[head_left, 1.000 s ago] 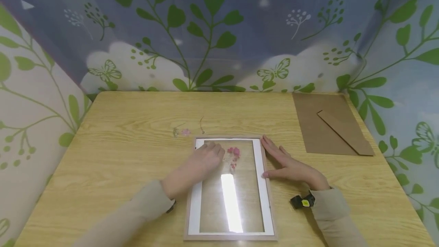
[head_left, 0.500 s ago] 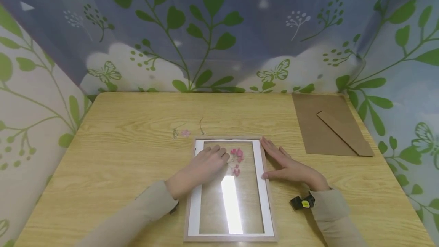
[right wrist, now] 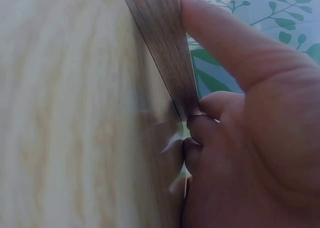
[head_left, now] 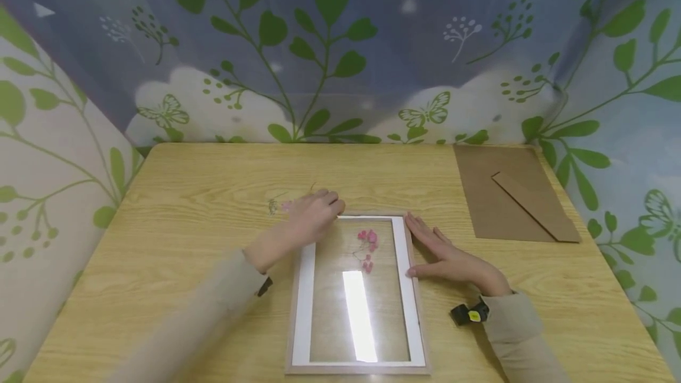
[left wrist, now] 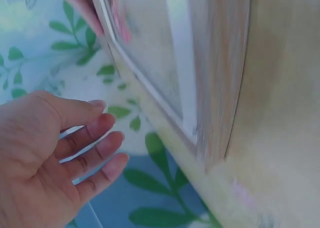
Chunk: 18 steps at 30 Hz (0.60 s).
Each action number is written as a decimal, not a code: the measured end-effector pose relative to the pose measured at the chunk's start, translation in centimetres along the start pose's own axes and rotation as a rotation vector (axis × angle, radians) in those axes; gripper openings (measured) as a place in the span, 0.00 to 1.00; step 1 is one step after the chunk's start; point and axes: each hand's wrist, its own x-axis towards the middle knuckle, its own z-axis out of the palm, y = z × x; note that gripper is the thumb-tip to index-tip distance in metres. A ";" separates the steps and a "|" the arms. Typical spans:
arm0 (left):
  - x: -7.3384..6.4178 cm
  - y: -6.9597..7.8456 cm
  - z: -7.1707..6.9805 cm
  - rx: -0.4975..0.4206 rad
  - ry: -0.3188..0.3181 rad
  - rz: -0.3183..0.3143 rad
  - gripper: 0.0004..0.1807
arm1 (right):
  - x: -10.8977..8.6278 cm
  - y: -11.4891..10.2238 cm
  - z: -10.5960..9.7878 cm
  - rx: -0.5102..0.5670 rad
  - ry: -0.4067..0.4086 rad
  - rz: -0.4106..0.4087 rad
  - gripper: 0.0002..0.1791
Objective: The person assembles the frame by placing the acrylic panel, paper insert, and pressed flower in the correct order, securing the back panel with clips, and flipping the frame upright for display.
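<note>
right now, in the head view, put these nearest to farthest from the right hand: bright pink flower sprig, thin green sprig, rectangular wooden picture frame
1. Rectangular wooden picture frame: its right side touches the right hand.
2. Bright pink flower sprig: inside the frame's opening, left of that hand.
3. Thin green sprig: on the wooden table, past the frame's far left corner.

head view: the left hand (head_left: 314, 217) covers the far left corner of the picture frame (head_left: 359, 370), the lower part of a thin stem (head_left: 312, 186) and part of a pink flower (head_left: 285, 205); the left sleeve (head_left: 197, 306) is blurred, and this, the right sleeve (head_left: 516, 321) and the bench (head_left: 213, 176) are cut off by the lower edge. left wrist view: the pink blossoms (head_left: 370, 237) are blurred, the frame cut off above. right wrist view: the right hand (right wrist: 270, 133) runs past the right edge.
</note>
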 end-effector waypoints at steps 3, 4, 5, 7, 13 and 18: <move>0.8 -1.9 -0.7 -0.006 -0.009 -0.001 0.07 | 0.0 -0.1 0.0 0.001 0.001 0.001 0.56; 1.0 -2.6 -0.8 -0.011 -0.023 -0.004 0.08 | 0.0 -0.1 0.0 0.002 0.001 0.003 0.56; 1.2 -3.2 -0.9 -0.021 -0.039 -0.014 0.08 | 0.0 -0.1 0.0 0.002 0.001 0.004 0.56; 1.6 -4.3 -1.0 -0.038 -0.078 -0.032 0.10 | 0.0 0.0 0.0 0.003 0.000 0.005 0.57; 2.1 -6.9 -0.2 -0.008 -0.224 -0.085 0.14 | 0.0 0.0 0.0 0.012 -0.003 0.004 0.57; 2.1 -8.2 1.0 0.070 -0.303 -0.070 0.12 | 0.0 -0.1 0.0 0.018 -0.003 0.008 0.57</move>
